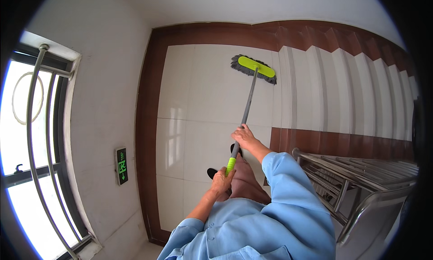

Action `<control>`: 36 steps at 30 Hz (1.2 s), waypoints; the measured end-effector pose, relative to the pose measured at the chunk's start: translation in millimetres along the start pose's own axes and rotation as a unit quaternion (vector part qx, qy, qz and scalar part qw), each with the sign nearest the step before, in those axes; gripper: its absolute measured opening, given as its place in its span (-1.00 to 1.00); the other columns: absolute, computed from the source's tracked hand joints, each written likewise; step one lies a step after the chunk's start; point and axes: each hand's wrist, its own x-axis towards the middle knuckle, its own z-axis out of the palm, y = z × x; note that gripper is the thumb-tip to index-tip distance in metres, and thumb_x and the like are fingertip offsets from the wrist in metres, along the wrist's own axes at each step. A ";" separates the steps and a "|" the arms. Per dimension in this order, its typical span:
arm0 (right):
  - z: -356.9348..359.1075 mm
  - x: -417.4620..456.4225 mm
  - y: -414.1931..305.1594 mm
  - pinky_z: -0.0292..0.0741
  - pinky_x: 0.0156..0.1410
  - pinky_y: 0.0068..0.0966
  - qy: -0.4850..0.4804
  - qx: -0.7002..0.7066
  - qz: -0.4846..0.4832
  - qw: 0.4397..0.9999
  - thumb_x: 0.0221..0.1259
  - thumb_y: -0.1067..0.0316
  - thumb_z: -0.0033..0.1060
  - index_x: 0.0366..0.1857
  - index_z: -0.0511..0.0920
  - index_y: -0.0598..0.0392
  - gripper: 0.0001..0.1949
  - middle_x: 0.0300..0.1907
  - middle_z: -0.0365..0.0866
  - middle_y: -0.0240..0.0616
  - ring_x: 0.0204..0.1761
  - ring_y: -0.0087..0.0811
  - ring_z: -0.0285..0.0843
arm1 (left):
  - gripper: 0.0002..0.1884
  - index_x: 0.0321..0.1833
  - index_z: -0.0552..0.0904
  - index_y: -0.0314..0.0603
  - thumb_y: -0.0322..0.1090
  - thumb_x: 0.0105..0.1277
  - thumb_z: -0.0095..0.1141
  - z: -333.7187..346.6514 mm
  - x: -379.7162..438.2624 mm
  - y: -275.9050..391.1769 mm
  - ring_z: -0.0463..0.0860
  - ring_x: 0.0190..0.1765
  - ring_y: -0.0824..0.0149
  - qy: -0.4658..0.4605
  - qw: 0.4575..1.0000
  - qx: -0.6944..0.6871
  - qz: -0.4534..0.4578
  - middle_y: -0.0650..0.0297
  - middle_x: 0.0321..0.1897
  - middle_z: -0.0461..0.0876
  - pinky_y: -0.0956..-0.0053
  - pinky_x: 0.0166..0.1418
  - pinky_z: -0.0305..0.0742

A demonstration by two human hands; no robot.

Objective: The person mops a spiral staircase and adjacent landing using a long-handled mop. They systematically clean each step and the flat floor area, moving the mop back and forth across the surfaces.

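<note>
Both of my hands are on the long grey handle (248, 104) of a mop. My left hand (221, 182) grips the lime-green end of the handle close to my body. Farther up the pole, my right hand (245, 137) is closed around the grey part. At the far end, the lime-green mop head (256, 66) with its dark grey fringe rests on the pale tiled floor (216, 90), just left of the first stair edge.
Stairs (333, 90) with brown borders run off to the right. A metal railing (348, 172) stands at the lower right. On the left are a wall with a green exit sign (121, 166) and a window behind metal bars (31, 124). My shoes (212, 173) are on the floor below me.
</note>
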 end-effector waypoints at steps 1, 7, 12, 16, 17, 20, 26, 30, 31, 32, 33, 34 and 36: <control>1.6 -6.5 -1.8 0.17 0.33 -0.09 -0.003 -0.007 0.013 1.000 -0.02 0.47 0.09 -0.46 0.53 -0.04 -0.92 -0.41 0.57 -0.41 -0.06 -0.37 0.48 | -0.48 -0.10 0.52 -0.38 0.06 0.23 0.09 7.5 2.4 -5.8 0.61 -0.17 -0.14 -0.002 1.000 0.020 0.008 -0.23 -0.37 0.60 0.12 -0.08 0.48; 48.2 -51.7 -71.5 0.11 0.38 -0.03 0.042 0.024 0.033 0.998 0.06 0.41 -0.02 -0.44 0.54 -0.03 -0.90 -0.37 0.55 -0.40 -0.04 -0.38 0.46 | -0.56 -0.11 0.55 -0.34 -0.01 0.25 0.11 -9.7 -53.9 -69.7 0.62 -0.27 -0.05 -0.018 0.996 0.089 0.006 -0.12 -0.40 0.61 0.16 -0.18 0.46; 97.5 -59.9 -187.4 0.26 0.11 -0.25 0.011 0.171 -0.068 0.983 -0.02 0.41 0.00 -0.53 0.49 -0.06 -0.94 -0.43 0.55 -0.36 -0.16 -0.30 0.48 | -0.55 -0.12 0.61 -0.19 0.09 0.19 0.11 -85.8 -159.3 -113.3 0.62 -0.21 -0.06 -0.006 0.979 0.146 -0.141 -0.04 -0.40 0.64 0.16 -0.12 0.47; 109.8 -58.5 -228.7 0.29 -0.06 -0.26 -0.113 0.212 -0.151 0.959 -0.03 0.36 0.05 -0.53 0.50 -0.11 -0.96 -0.48 0.56 -0.39 -0.23 -0.30 0.52 | -0.58 -0.27 0.67 -0.20 0.05 0.07 0.26 -125.0 -233.6 -136.5 0.62 -0.42 0.23 0.028 0.961 0.129 -0.243 0.14 -0.59 0.60 0.33 -0.28 0.46; 111.8 -59.6 -230.2 0.29 -0.06 -0.25 -0.151 0.214 -0.135 0.956 -0.04 0.37 0.07 -0.51 0.51 -0.10 -0.96 -0.46 0.56 -0.38 -0.22 -0.29 0.54 | -0.60 -0.30 0.68 -0.20 0.03 0.05 0.29 -128.5 -244.5 -143.2 0.60 -0.46 0.30 0.039 0.959 0.111 -0.257 0.19 -0.62 0.58 0.37 -0.31 0.45; 119.0 -67.1 -220.1 0.29 -0.01 -0.21 -0.170 0.219 -0.145 0.950 -0.05 0.41 0.09 -0.47 0.52 -0.07 -0.93 -0.41 0.59 -0.32 -0.18 -0.26 0.56 | -0.65 -0.36 0.68 -0.26 -0.08 -0.01 0.37 -103.9 -257.7 -159.1 0.49 -0.57 0.54 0.106 0.959 0.004 -0.262 0.32 -0.69 0.55 0.51 -0.44 0.39; 110.6 -78.0 -134.0 0.28 0.07 -0.26 -0.124 0.120 -0.040 0.984 0.00 0.42 0.08 -0.40 0.58 0.02 -0.90 -0.41 0.62 -0.28 -0.15 -0.29 0.54 | -0.69 -0.15 0.64 -0.31 -0.25 0.13 0.09 -35.1 -192.2 -149.2 0.66 -0.19 0.23 0.122 0.980 0.002 -0.156 -0.02 -0.34 0.67 0.35 -0.11 0.47; 86.7 -61.6 -62.7 0.23 0.21 -0.25 -0.056 0.072 0.005 0.996 0.02 0.47 0.06 -0.43 0.53 0.01 -0.93 -0.40 0.62 -0.29 -0.12 -0.29 0.52 | -0.73 -0.17 0.62 -0.31 -0.28 0.16 0.09 -7.4 -115.5 -188.3 0.69 -0.21 0.17 0.059 0.989 -0.112 -0.081 0.00 -0.38 0.67 0.28 -0.17 0.49; 86.7 -59.5 -56.1 0.22 0.25 -0.22 -0.027 0.079 0.011 0.996 0.02 0.48 0.05 -0.42 0.51 0.03 -0.93 -0.40 0.62 -0.30 -0.11 -0.27 0.52 | -0.72 -0.15 0.62 -0.28 -0.24 0.18 0.11 -14.1 -104.2 -177.8 0.68 -0.24 0.04 0.005 0.977 -0.180 -0.118 -0.03 -0.37 0.67 0.28 -0.17 0.50; 87.1 -60.5 -55.6 0.21 0.27 -0.21 -0.008 0.081 0.024 0.996 0.03 0.47 0.04 -0.42 0.52 0.03 -0.93 -0.39 0.62 -0.30 -0.10 -0.27 0.51 | -0.71 -0.15 0.63 -0.25 -0.20 0.19 0.11 -20.1 -103.6 -167.6 0.67 -0.24 0.00 0.015 0.992 -0.088 -0.085 -0.04 -0.38 0.66 0.26 -0.18 0.50; 81.1 -57.5 -62.5 0.19 0.28 -0.20 0.011 0.083 0.033 0.996 0.05 0.47 0.03 -0.42 0.52 0.03 -0.93 -0.39 0.62 -0.29 -0.08 -0.27 0.51 | -0.70 -0.16 0.64 -0.23 -0.15 0.20 0.11 -34.7 -112.7 -133.8 0.65 -0.25 -0.04 0.028 0.998 0.002 -0.053 -0.05 -0.38 0.65 0.25 -0.18 0.50; 81.9 -59.0 -73.3 0.19 0.28 -0.19 0.020 0.083 0.032 0.996 0.04 0.45 0.05 -0.42 0.53 0.02 -0.94 -0.39 0.62 -0.28 -0.07 -0.27 0.51 | -0.67 -0.17 0.64 -0.22 -0.10 0.19 0.11 -50.6 -121.5 -109.5 0.65 -0.26 -0.04 0.023 0.995 0.061 -0.074 -0.04 -0.40 0.65 0.23 -0.19 0.50; 85.7 -63.9 -105.5 0.18 0.29 -0.17 0.039 0.080 0.030 0.996 0.04 0.41 0.07 -0.42 0.54 0.02 -0.94 -0.38 0.62 -0.28 -0.05 -0.27 0.50 | -0.58 -0.23 0.66 -0.23 0.05 0.16 0.13 -76.3 -142.7 -97.9 0.65 -0.28 -0.03 0.017 0.985 0.131 -0.111 -0.05 -0.45 0.64 0.19 -0.20 0.49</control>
